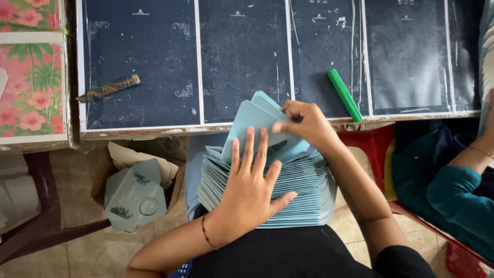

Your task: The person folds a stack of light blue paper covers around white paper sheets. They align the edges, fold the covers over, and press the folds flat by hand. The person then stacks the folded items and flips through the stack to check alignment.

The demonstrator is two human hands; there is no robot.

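A thick fanned stack of light blue cards (303, 188) rests on my lap. My left hand (250, 191) lies flat on top of the stack, fingers spread. My right hand (307, 122) pinches the upper edge of a few raised blue cards (252, 121) and lifts them off the top of the stack, tilted toward the table.
A dark blue table top (154, 62) with white dividing lines lies ahead, holding a green marker (345, 94) and a small brown stick (108, 89). A box with more blue cards (135, 195) sits on the floor at left. Another person's sleeve (458, 201) is at right, by a red stool (368, 141).
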